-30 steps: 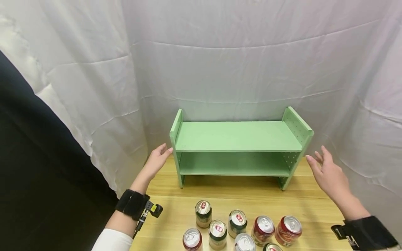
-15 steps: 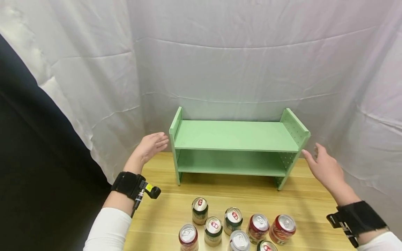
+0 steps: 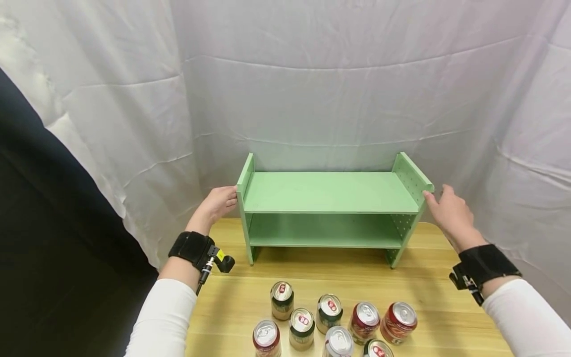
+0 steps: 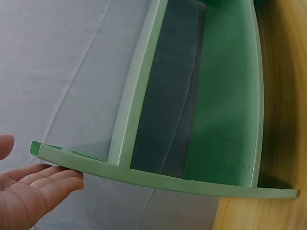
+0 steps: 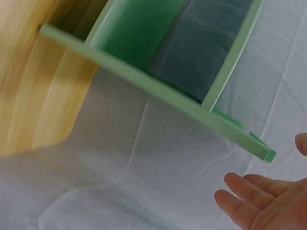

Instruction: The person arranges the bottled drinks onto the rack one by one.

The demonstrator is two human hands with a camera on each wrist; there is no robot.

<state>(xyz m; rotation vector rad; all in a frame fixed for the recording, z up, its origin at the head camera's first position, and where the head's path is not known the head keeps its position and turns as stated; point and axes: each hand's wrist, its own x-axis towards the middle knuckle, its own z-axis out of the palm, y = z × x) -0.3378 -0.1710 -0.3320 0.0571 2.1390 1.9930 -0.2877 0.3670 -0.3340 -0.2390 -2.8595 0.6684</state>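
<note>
Between hands: green two-tier shelf (image 3: 332, 193), upright, bare.

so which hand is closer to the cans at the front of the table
Left, narrowly. The left hand is at the shelf's left end panel, up and left of the cans; the right hand is at the right end panel, slightly farther.

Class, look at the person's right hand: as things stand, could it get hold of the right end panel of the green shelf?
Probably yes. The right hand is open right beside the green shelf, its fingertips at the end panel, with only the white cloth behind it and nothing between.
</note>
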